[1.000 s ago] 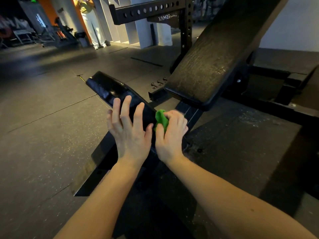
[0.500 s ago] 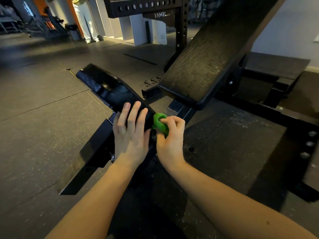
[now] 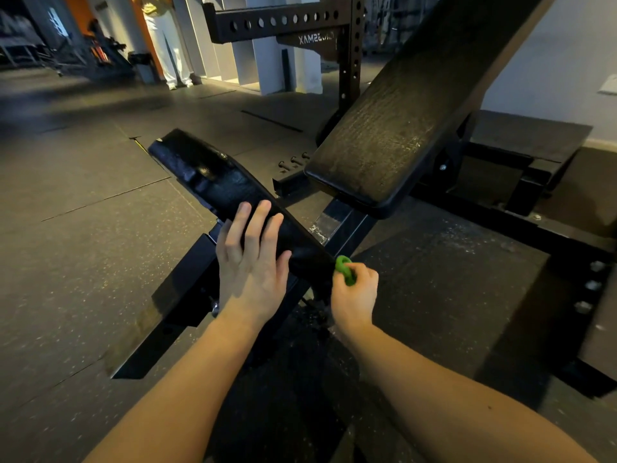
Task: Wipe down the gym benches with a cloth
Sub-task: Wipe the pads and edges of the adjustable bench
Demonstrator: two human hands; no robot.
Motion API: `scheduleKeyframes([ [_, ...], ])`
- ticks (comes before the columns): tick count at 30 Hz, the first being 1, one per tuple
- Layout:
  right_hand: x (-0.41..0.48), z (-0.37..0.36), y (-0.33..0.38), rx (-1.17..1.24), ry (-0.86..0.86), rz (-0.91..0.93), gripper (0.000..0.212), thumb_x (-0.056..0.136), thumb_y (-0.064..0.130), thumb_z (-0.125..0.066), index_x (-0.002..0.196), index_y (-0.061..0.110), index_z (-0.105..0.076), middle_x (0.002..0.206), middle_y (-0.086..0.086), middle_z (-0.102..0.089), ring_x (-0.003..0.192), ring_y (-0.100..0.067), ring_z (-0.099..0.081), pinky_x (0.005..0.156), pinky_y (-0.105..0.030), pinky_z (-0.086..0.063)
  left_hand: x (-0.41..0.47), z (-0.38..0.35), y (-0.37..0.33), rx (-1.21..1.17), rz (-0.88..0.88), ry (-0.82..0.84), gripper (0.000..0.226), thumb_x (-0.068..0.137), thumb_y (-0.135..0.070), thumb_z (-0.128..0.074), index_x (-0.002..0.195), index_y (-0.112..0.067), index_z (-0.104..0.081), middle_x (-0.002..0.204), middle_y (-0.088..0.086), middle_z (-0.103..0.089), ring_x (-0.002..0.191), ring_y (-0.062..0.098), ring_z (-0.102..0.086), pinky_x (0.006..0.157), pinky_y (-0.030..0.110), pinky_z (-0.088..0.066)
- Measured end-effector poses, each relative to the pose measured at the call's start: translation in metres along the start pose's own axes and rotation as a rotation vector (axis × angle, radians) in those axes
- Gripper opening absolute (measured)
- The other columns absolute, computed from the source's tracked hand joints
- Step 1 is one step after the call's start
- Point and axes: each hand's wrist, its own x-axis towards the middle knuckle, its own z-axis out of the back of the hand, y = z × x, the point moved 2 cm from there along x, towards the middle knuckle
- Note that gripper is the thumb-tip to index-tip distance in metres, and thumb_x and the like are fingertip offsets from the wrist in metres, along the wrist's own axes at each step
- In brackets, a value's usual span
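The black seat pad [image 3: 213, 182] of the gym bench is seen with its long axis running from the far left to the near right. Its far end points out over the speckled rubber floor [image 3: 83, 228].

The left hand [image 3: 248, 262] is laid flat on the pad's upper face toward the near end. Its fingers are straight and slightly spread, the thumb is set out to the side, and nothing is held by it. At the pad's near right corner a green cloth [image 3: 344, 267] is pinched in a small bunch between the thumb and curled fingers of the right hand [image 3: 354, 295]. It is held right at the pad's edge. Only a small fold of the cloth is shown; the rest is hidden inside the hand.

To the right of the seat pad and higher, the backrest pad [image 3: 400, 128] is tilted steeply. Its long axis rises to the far right and its upper end is cut off by the frame edge. Below the seat pad a black steel frame rail [image 3: 180, 295] is seen, partly covered by the left forearm. Beyond the seat pad a perforated rack crossbeam [image 3: 277, 25] is seen, and the lettering under it is hard to read. Far beyond the seat pad, at the upper left, a standing person [image 3: 163, 38] is shown from the chest down only.
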Motion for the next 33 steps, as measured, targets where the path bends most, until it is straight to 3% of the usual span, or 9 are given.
scheduleKeyframes([
  [3, -0.017, -0.014, 0.019, 0.052, 0.011, 0.063, 0.008, 0.099, 0.015, -0.063, 0.104, 0.021, -0.061, 0.122, 0.005, -0.043, 0.104, -0.005, -0.052, 0.100, -0.022, -0.044, 0.000, 0.001, -0.003, -0.015, 0.015, 0.012, 0.062, 0.095, -0.028, -0.065, 0.150, -0.010, -0.043, 0.163, 0.011, -0.029, 0.154, 0.032, -0.014, 0.120, 0.058, -0.024],
  [6, -0.031, -0.019, 0.023, 0.008, 0.052, 0.220, 0.021, 0.094, 0.010, -0.068, 0.096, 0.029, -0.060, 0.122, 0.008, -0.043, 0.115, -0.007, -0.047, 0.095, -0.014, -0.042, -0.001, -0.003, -0.002, -0.005, 0.006, -0.004, 0.064, 0.093, -0.027, -0.067, 0.150, -0.009, -0.043, 0.162, 0.011, -0.031, 0.153, 0.030, -0.016, 0.122, 0.057, -0.020],
  [9, -0.027, -0.019, 0.009, -0.073, 0.057, 0.252, 0.019, 0.094, 0.002, -0.066, 0.099, 0.020, -0.063, 0.126, 0.010, -0.040, 0.116, 0.001, -0.042, 0.093, -0.004, -0.039, -0.003, -0.006, 0.000, -0.005, -0.007, -0.017, 0.064, 0.093, -0.027, -0.067, 0.150, -0.010, -0.042, 0.162, 0.011, -0.030, 0.153, 0.030, -0.016, 0.122, 0.057, -0.020],
  [13, -0.006, -0.019, -0.020, -0.129, 0.029, 0.072, 0.027, 0.088, -0.014, -0.055, 0.101, 0.008, -0.062, 0.120, 0.004, -0.044, 0.098, 0.001, -0.049, 0.100, -0.019, -0.045, -0.004, -0.010, 0.001, -0.013, -0.012, -0.016, 0.062, 0.095, -0.028, -0.065, 0.150, -0.011, -0.042, 0.162, 0.009, -0.028, 0.153, 0.030, -0.017, 0.119, 0.060, -0.024],
  [15, 0.008, -0.021, -0.034, -0.161, 0.013, -0.017, 0.033, 0.085, -0.016, -0.054, 0.104, 0.009, -0.063, 0.120, 0.002, -0.046, 0.100, -0.006, -0.049, 0.092, -0.020, -0.044, -0.005, -0.011, 0.002, -0.014, -0.024, -0.005, 0.061, 0.096, -0.029, -0.064, 0.150, -0.011, -0.042, 0.162, 0.008, -0.026, 0.153, 0.030, -0.016, 0.118, 0.061, -0.024],
  [19, 0.047, -0.023, -0.063, -0.134, -0.032, -0.254, 0.032, 0.092, -0.008, -0.053, 0.113, 0.011, -0.068, 0.126, -0.008, -0.059, 0.111, -0.020, -0.057, 0.093, -0.025, -0.042, -0.008, -0.010, 0.003, -0.012, -0.042, 0.038, 0.062, 0.096, -0.030, -0.065, 0.151, -0.011, -0.042, 0.163, 0.007, -0.022, 0.153, 0.029, -0.013, 0.119, 0.061, -0.022],
  [23, 0.064, -0.033, -0.068, -0.003, 0.021, -0.291, 0.034, 0.094, -0.003, -0.054, 0.122, 0.014, -0.063, 0.124, -0.009, -0.062, 0.109, -0.020, -0.058, 0.088, -0.026, -0.041, -0.006, -0.009, 0.005, -0.004, -0.049, 0.031, 0.063, 0.095, -0.030, -0.066, 0.151, -0.012, -0.043, 0.162, 0.006, -0.023, 0.153, 0.029, -0.014, 0.118, 0.061, -0.025],
  [27, 0.059, -0.031, -0.068, 0.169, 0.004, -0.366, 0.046, 0.092, -0.012, -0.049, 0.127, 0.014, -0.060, 0.120, -0.007, -0.061, 0.098, -0.016, -0.059, 0.074, -0.019, -0.048, -0.007, -0.009, 0.005, -0.008, -0.051, 0.033, 0.063, 0.096, -0.030, -0.066, 0.151, -0.011, -0.042, 0.162, 0.006, -0.022, 0.153, 0.029, -0.014, 0.117, 0.062, -0.025],
  [33, 0.055, -0.017, -0.062, 0.186, 0.055, -0.442, 0.048, 0.090, -0.008, -0.055, 0.126, 0.023, -0.065, 0.119, -0.005, -0.061, 0.104, -0.021, -0.062, 0.087, -0.034, -0.058, -0.002, -0.004, 0.007, -0.037, -0.027, 0.036, 0.064, 0.094, -0.030, -0.067, 0.149, -0.009, -0.043, 0.163, 0.010, -0.028, 0.153, 0.030, -0.015, 0.118, 0.061, -0.023],
])
